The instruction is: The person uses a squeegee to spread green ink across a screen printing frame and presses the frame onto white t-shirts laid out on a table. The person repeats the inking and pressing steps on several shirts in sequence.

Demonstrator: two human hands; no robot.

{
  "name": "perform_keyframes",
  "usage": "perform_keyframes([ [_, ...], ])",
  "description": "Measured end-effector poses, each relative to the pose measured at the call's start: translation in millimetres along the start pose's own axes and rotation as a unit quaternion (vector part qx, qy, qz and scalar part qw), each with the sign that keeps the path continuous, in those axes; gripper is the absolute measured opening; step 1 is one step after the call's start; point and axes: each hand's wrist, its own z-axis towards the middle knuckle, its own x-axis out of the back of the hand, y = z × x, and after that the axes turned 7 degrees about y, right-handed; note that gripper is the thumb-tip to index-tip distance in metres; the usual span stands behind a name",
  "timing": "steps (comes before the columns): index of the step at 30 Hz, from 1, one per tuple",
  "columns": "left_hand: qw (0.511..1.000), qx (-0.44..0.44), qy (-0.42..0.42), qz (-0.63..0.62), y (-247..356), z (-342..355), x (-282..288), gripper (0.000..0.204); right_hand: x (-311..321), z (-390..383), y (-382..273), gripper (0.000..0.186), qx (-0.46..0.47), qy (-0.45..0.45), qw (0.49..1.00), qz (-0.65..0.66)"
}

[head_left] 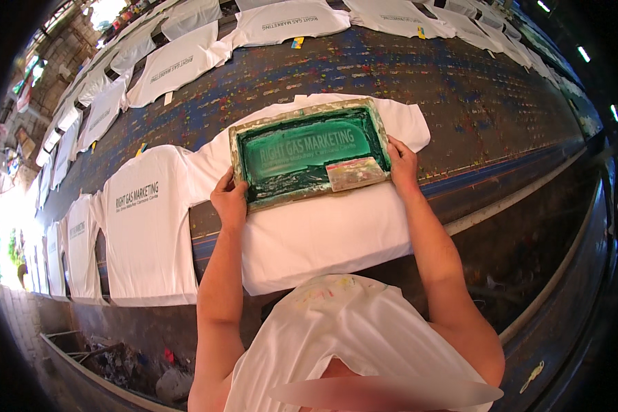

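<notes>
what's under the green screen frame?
A white T-shirt lies flat under the screen frame; its sleeves and lower half show around it. The chest area is covered, so any print there can't be seen. Left hand and right hand grip the frame's sides.

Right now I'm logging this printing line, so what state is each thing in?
Screen frame: lying flat on a shirt, held at both ends, green ink inside.
Shirt under the frame: spread flat, chest covered.
Shirt to the left: spread flat, already printed.
Squeegee: resting inside the frame, unheld.
Left hand: gripping the frame's left edge.
Right hand: gripping the frame's right edge.
</notes>
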Motion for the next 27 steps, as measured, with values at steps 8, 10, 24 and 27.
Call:
perform_keyframes([
  [8, 0.999, 0.019, 0.014, -0.049, 1, 0, -4, 0.061, 0, 2, 7, 0.037, 0.023, -0.001, 1.0, -0.009],
  [10, 0.998, 0.026, 0.012, -0.05, 0, 0, -2, 0.061, 1, 2, 11, 0.037, 0.023, 0.0, 1.0, -0.015],
  [24, 0.997, 0.051, 0.02, -0.053, 11, -1, -4, 0.06, 0, 3, 12, 0.036, -0.043, -0.012, 0.997, 0.058],
  [27, 0.997, 0.048, 0.017, -0.065, 14, -1, -5, 0.06, 0, 3, 12, 0.035, -0.045, -0.006, 0.997, 0.065],
])
